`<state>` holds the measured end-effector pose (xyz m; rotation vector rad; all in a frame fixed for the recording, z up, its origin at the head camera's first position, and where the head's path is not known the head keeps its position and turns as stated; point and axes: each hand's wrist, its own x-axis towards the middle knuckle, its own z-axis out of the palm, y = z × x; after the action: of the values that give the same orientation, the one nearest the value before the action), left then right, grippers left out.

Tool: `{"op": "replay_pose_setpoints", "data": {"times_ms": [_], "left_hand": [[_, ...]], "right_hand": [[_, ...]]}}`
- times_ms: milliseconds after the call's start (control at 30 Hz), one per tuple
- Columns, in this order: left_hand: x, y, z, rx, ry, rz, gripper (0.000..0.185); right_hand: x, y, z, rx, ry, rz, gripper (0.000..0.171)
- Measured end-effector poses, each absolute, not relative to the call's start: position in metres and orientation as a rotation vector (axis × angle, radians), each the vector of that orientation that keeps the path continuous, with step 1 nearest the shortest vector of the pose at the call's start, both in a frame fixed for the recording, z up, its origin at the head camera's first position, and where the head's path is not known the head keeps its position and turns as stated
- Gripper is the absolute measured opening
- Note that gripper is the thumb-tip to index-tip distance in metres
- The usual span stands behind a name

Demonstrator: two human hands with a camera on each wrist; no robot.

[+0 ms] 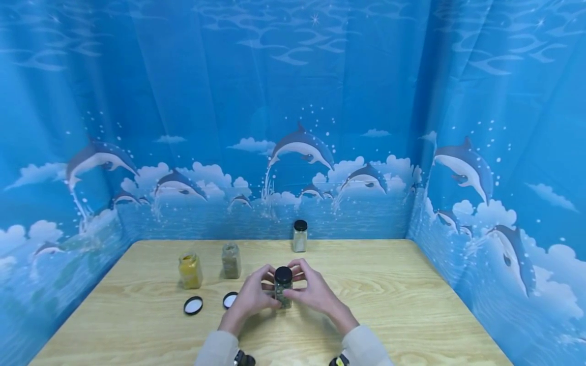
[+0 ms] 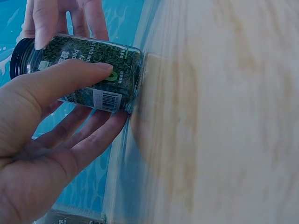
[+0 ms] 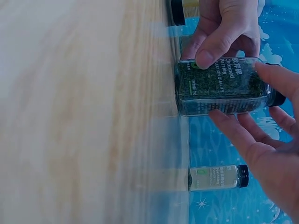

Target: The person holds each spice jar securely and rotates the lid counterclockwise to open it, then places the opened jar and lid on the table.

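A square glass jar labelled chopped parsley (image 2: 124, 53), filled with dark green flakes, stands upright on the table between both hands in the head view. Its black lid (image 1: 284, 275) is on. My left hand (image 1: 253, 294) holds it from the left, thumb laid along the label side and fingers behind, as the left wrist view shows. From the right, my right hand (image 1: 316, 294) holds the same jar, its thumb near the lid end and its fingertips on the opposite side in the right wrist view.
To the left stand two lidless jars, one with yellow powder (image 1: 190, 272) and one with greyish-brown powder (image 1: 231, 263). Two black lids with white insides, the left lid (image 1: 193, 305) and right lid (image 1: 229, 300), lie before them. Behind my hands stands a black-lidded seasoning powder jar (image 1: 299, 240).
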<state>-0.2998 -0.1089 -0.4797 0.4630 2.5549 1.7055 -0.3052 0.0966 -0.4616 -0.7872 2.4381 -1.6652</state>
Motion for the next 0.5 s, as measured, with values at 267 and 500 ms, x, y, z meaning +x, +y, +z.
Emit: {"op": "replay_pose_setpoints", "data": {"times_ms": [267,500], "left_hand": [[-0.3013,-0.1089,-0.4795,0.471,2.559,1.708,0.060],[-0.3011,-0.1097,-0.4799,0.491,2.546,1.728,0.059]], "right_hand": [[-0.3067,0.0959,-0.4638,-0.763,2.478,-1.653,0.048],[-0.3064,0.0945,-0.4635,-0.788,2.542,-1.590,0.041]]}}
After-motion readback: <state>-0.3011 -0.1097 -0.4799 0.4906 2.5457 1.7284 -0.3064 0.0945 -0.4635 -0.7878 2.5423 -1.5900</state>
